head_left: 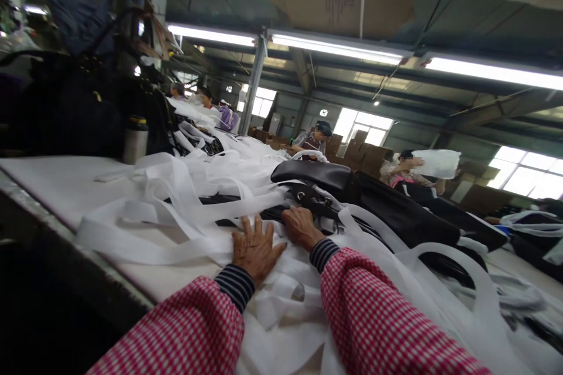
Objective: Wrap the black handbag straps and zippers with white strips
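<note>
My left hand (pixel 255 251) lies on a white non-woven bag (pixel 281 293), its fingers spread and pressed flat. Just right of it, my right hand (pixel 302 227) is closed, knuckles up, at the edge of some black straps (pixel 273 212). What its curled fingers hold is hidden beneath them. Beyond that hand lies a black piece with metal eyelets (pixel 308 196). White bag handles (pixel 171 205) loop loosely across the pile to the left of my hands. Black leather-like bags (pixel 396 211) lie to the right, partly over the white fabric.
The table's edge (pixel 79 240) runs along the left. A metal flask with a dark lid (pixel 136 140) stands near dark bags (pixel 83 105) at the back left. Several people work farther off; one person (pixel 407 170) holds up a white sheet (pixel 437 164).
</note>
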A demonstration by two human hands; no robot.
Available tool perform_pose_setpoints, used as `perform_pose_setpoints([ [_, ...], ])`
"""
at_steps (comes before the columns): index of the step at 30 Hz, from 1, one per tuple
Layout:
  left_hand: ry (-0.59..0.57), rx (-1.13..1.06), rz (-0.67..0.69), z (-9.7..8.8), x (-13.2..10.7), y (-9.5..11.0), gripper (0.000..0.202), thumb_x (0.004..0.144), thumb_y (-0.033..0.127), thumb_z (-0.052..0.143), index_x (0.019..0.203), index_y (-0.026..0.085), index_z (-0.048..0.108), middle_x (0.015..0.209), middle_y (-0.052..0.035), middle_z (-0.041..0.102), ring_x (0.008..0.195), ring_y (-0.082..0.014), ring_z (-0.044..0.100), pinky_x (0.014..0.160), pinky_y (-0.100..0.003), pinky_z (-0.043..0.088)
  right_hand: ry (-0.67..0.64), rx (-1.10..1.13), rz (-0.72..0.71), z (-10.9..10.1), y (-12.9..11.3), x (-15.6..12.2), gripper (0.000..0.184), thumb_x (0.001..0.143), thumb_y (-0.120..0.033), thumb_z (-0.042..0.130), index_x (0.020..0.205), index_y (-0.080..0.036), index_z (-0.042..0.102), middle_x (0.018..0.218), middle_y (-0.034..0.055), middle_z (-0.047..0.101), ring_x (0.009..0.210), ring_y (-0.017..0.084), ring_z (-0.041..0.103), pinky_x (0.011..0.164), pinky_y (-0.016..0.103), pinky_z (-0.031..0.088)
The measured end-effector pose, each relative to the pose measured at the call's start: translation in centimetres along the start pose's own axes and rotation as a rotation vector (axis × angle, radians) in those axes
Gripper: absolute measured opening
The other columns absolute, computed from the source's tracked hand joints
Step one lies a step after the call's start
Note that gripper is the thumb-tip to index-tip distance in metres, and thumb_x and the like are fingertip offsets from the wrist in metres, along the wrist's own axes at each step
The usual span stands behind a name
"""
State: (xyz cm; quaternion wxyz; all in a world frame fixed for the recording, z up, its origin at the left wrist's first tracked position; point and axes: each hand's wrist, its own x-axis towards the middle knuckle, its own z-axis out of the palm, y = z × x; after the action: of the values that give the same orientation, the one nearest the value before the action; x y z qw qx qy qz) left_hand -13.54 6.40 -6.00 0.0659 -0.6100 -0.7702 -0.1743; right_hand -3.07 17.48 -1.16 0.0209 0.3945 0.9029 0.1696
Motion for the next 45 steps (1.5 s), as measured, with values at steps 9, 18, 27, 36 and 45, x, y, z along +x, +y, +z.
perform_pose_setpoints([
  [9,-0.001,-0.032,-0.013,-0.2,-0.1,-0.1,0.061,0.099,0.060,0.049,0.146,0.023,0.054,0.164,-0.0160,0.039,0.148,-0.0521,0.027,0.103,-0.069,0.040,-0.006,0.123,0.072,-1.2,1.5,0.6,0.031,0.099,-0.018,0.045,0.107,-0.018,0.075,0.108,0.0152,0.074,0.101,0.029,0.072,0.079,0.032,0.050],
  [18,0.066,-0.038,0.030,-0.2,-0.3,-0.4,0.045,0.099,0.055,0.049,0.114,0.018,0.072,0.132,-0.0147,0.062,0.125,-0.0407,0.048,0.100,-0.062,0.040,-0.009,0.314,0.033,-1.2,-1.3,2.3,0.030,0.098,-0.037,0.056,0.100,-0.019,0.079,0.103,0.0129,0.077,0.099,0.024,0.071,0.076,0.027,0.046],
  [27,0.051,-0.055,-0.024,-0.2,-0.1,-0.3,0.051,0.096,0.057,0.053,0.120,0.015,0.068,0.127,-0.0185,0.062,0.122,-0.0437,0.049,0.095,-0.060,0.042,0.020,0.500,0.130,-1.4,-2.2,3.2,0.022,0.085,-0.025,0.064,0.097,-0.018,0.082,0.091,0.0073,0.077,0.085,0.020,0.068,0.064,0.024,0.040],
  [36,0.083,-0.077,-0.020,0.0,-0.2,-0.4,0.048,0.097,0.058,0.051,0.118,0.017,0.067,0.126,-0.0173,0.063,0.122,-0.0411,0.049,0.097,-0.059,0.040,0.017,0.479,0.093,-4.8,-0.1,2.6,0.024,0.089,-0.020,0.056,0.087,-0.014,0.079,0.092,0.0146,0.077,0.086,0.022,0.071,0.068,0.024,0.046],
  [45,0.030,-0.026,-0.002,0.0,0.1,-1.0,0.049,0.100,0.055,0.046,0.124,0.017,0.066,0.133,-0.0191,0.061,0.125,-0.0420,0.050,0.094,-0.057,0.044,0.044,0.440,0.175,-1.7,-3.7,2.8,0.019,0.083,-0.017,0.065,0.098,-0.013,0.077,0.110,0.0185,0.076,0.110,0.031,0.071,0.085,0.033,0.050],
])
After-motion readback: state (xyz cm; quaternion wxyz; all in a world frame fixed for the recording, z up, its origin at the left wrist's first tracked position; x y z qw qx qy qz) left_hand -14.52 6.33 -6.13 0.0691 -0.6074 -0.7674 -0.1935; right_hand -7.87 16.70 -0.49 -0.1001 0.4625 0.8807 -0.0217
